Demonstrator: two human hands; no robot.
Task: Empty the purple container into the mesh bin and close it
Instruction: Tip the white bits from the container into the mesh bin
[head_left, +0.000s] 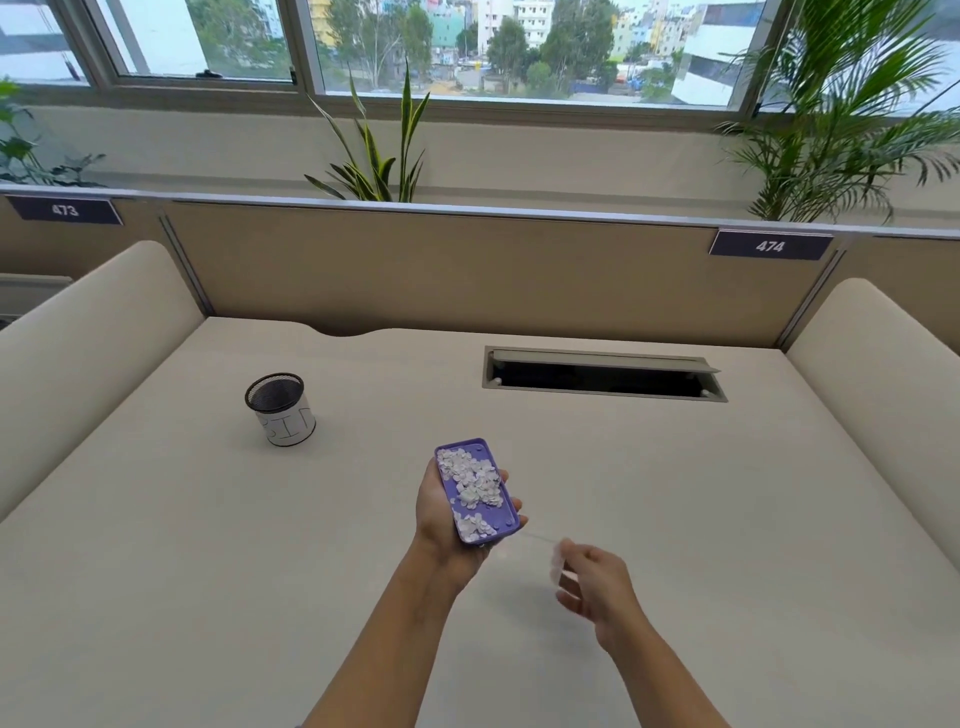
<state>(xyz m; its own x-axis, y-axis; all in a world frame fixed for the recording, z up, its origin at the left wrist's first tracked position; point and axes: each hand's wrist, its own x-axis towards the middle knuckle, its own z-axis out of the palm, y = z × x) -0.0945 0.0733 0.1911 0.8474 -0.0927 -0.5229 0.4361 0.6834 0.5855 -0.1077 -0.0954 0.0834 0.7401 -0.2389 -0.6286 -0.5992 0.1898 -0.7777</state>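
Observation:
My left hand (439, 525) holds a flat purple container (470, 451) above the middle of the desk, palm under it. The container is uncovered and holds many small white paper bits (475, 483). My right hand (592, 582) is just right of it and lower, fingers pinched on a clear, blurred lid (557, 564) that is off the container. The black mesh bin (280, 408) stands upright at the left of the desk, wrapped in a white paper label, well apart from both hands.
The beige desk (675, 519) has padded dividers on the left (88, 364) and right (883, 374). An open cable slot (602, 376) lies at the back right. A partition (467, 270) with plants behind it closes the far side.

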